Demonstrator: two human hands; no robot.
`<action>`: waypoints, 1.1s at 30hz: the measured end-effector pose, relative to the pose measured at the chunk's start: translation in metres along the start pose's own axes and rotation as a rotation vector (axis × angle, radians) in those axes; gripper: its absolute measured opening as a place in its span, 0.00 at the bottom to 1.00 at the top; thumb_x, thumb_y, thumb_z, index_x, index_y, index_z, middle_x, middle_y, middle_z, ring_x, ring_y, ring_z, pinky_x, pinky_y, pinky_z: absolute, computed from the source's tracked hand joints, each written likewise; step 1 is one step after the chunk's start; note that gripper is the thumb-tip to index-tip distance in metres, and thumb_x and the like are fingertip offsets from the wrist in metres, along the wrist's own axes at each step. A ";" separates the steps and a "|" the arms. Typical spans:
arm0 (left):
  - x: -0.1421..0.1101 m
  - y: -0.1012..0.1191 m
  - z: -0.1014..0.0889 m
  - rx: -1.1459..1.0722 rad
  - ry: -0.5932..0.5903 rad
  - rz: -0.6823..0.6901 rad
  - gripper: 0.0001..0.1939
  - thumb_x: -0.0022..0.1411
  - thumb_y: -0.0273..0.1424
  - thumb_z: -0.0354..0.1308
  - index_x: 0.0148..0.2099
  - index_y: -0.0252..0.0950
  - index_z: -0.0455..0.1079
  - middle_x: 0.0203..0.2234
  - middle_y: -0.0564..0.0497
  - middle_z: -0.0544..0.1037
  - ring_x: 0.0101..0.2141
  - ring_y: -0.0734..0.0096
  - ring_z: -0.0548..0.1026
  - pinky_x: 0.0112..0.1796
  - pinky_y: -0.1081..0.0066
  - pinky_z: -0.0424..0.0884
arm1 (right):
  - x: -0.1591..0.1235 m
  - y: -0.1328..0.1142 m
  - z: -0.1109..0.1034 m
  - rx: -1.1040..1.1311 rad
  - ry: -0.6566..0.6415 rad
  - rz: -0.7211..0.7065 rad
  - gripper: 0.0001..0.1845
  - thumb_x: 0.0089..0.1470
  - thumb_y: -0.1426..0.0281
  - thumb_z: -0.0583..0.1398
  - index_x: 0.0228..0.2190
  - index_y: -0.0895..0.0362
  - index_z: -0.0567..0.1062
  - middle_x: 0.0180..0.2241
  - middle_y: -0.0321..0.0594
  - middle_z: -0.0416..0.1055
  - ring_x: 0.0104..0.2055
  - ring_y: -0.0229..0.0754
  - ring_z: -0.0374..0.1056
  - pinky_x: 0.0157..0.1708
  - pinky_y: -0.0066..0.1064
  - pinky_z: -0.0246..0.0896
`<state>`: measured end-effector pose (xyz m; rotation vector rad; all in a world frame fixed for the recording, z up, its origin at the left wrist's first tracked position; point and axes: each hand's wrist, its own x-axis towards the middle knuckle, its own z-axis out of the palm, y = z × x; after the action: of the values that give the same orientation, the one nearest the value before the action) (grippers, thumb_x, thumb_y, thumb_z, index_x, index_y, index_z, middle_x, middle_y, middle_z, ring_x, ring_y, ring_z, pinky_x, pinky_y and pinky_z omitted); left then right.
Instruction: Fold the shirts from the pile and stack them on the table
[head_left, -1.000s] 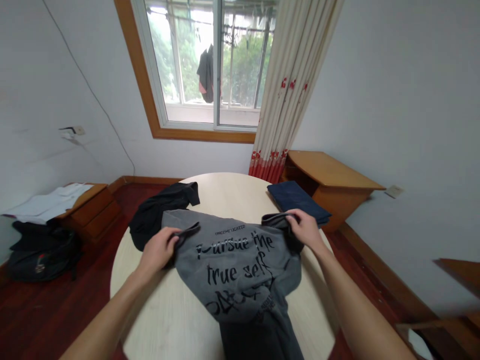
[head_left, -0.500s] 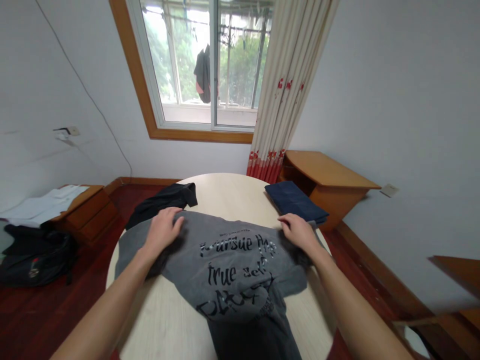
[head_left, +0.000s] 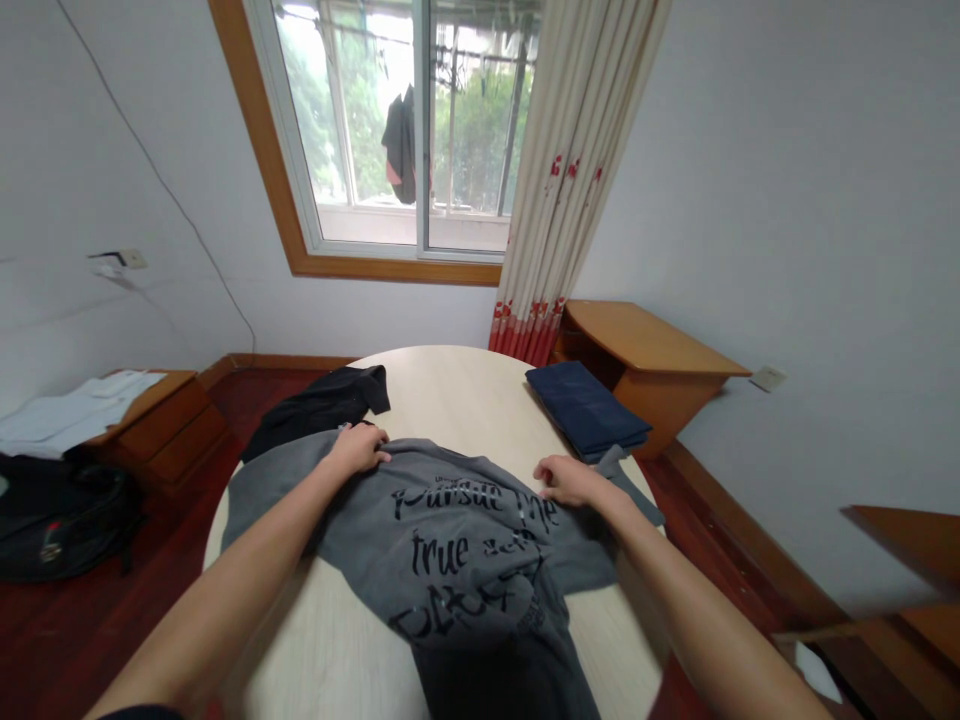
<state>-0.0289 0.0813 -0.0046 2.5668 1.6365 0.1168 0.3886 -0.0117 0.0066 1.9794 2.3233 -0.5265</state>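
A grey T-shirt (head_left: 450, 545) with black lettering lies spread over the round table, its lower end hanging toward me past the bottom of the view. My left hand (head_left: 361, 448) has its fingers closed on the shirt's far edge, left of the print. On the right, my right hand (head_left: 568, 482) pinches the cloth beside the top line of lettering. Between the hands the far edge bows up in a soft fold. The fingertips of both hands are partly hidden by cloth.
Behind my left hand lies a black garment (head_left: 319, 405). Folded dark blue cloth (head_left: 589, 405) rests at the table's (head_left: 457, 385) right rim. A wooden desk (head_left: 652, 345) stands beyond it. At left are a drawer cabinet (head_left: 176, 430) and a black bag (head_left: 64, 525).
My hands have come closer together, the left moving right and the right moving left. Their fingers have closed on the cloth, and the shirt's far edge has bunched between them.
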 end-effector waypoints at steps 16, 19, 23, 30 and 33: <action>-0.059 -0.022 -0.015 0.073 0.390 0.190 0.10 0.63 0.31 0.51 0.41 0.38 0.74 0.38 0.45 0.79 0.41 0.61 0.75 0.37 0.68 0.69 | -0.069 -0.020 -0.016 0.128 -0.151 -0.112 0.05 0.48 0.75 0.59 0.24 0.56 0.75 0.26 0.39 0.75 0.30 0.43 0.67 0.31 0.31 0.56; -0.065 -0.029 -0.024 0.093 0.591 0.177 0.10 0.61 0.33 0.54 0.40 0.38 0.75 0.33 0.46 0.79 0.37 0.62 0.76 0.35 0.68 0.69 | -0.081 -0.012 -0.038 0.096 0.219 -0.097 0.09 0.57 0.68 0.55 0.26 0.55 0.71 0.28 0.44 0.75 0.30 0.44 0.67 0.32 0.33 0.56; -0.064 -0.033 -0.039 0.132 0.732 0.232 0.08 0.61 0.33 0.55 0.36 0.39 0.75 0.29 0.50 0.80 0.32 0.66 0.76 0.31 0.70 0.67 | -0.097 0.003 -0.067 0.081 0.847 0.060 0.12 0.60 0.60 0.51 0.30 0.53 0.68 0.29 0.42 0.72 0.30 0.46 0.68 0.32 0.34 0.57; -0.023 -0.029 -0.089 0.219 0.782 0.231 0.09 0.63 0.33 0.54 0.34 0.40 0.75 0.29 0.52 0.79 0.32 0.65 0.73 0.30 0.69 0.63 | -0.080 0.026 -0.130 0.115 1.253 0.274 0.13 0.60 0.59 0.52 0.34 0.54 0.70 0.32 0.48 0.73 0.31 0.47 0.68 0.33 0.36 0.59; 0.019 -0.031 -0.118 0.233 0.748 0.146 0.10 0.64 0.36 0.55 0.36 0.39 0.76 0.32 0.48 0.79 0.36 0.62 0.73 0.33 0.67 0.64 | -0.043 0.030 -0.166 0.052 1.172 0.297 0.13 0.65 0.64 0.51 0.39 0.58 0.72 0.37 0.52 0.75 0.35 0.46 0.67 0.38 0.37 0.58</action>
<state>-0.0622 0.1159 0.1093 3.0319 1.7188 1.0710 0.4563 -0.0022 0.1669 3.0910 2.2869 0.8403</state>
